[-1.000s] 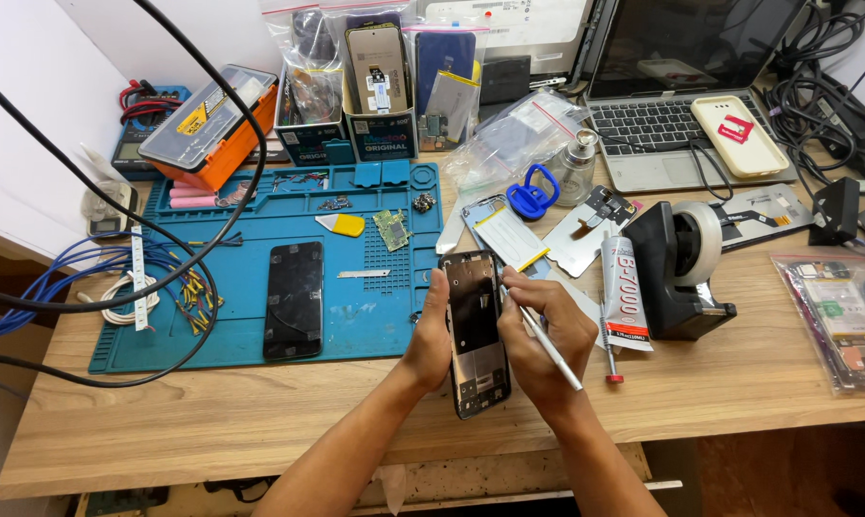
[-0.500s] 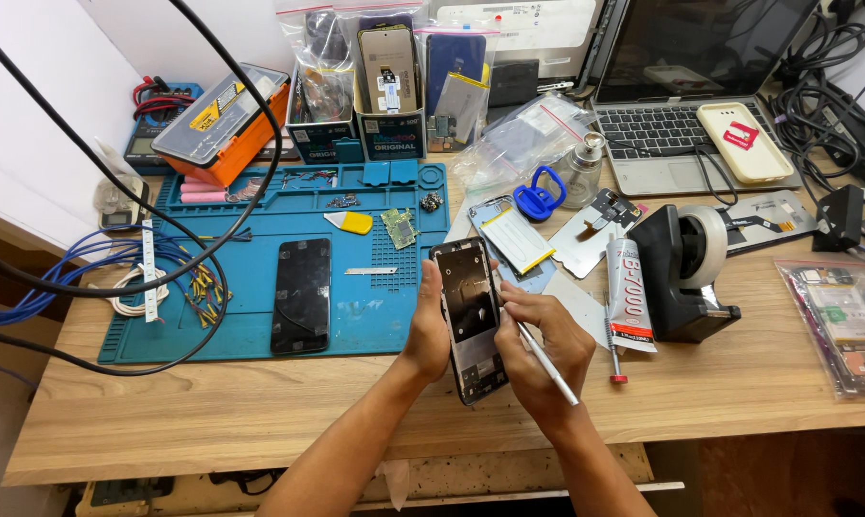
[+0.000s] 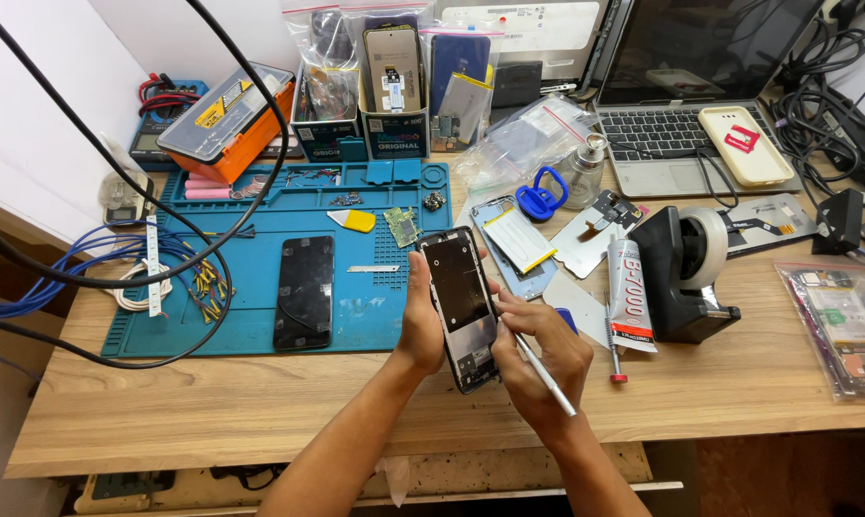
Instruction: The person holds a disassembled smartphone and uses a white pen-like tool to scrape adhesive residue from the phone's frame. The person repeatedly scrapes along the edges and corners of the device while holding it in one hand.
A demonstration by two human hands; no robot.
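Observation:
My left hand (image 3: pixel 420 321) grips an opened phone frame (image 3: pixel 459 302) by its left edge, holding it upright above the wooden table's front part. My right hand (image 3: pixel 538 364) pinches a thin silver metal tool (image 3: pixel 546 373), whose tip rests against the frame's right side. A black phone screen (image 3: pixel 304 291) lies flat on the blue repair mat (image 3: pixel 212 316), to the left of my hands.
An adhesive tube (image 3: pixel 629 295) and a black tape dispenser (image 3: pixel 686 273) stand right of my hands. A blue suction cup (image 3: pixel 541 196), a laptop (image 3: pixel 682 105), an orange parts box (image 3: pixel 227 120), bagged parts and black cables (image 3: pixel 88 278) fill the back and left.
The view has shifted slightly. The phone frame stays in my left hand, and my right hand with the tool has moved a little closer to the frame's right edge.

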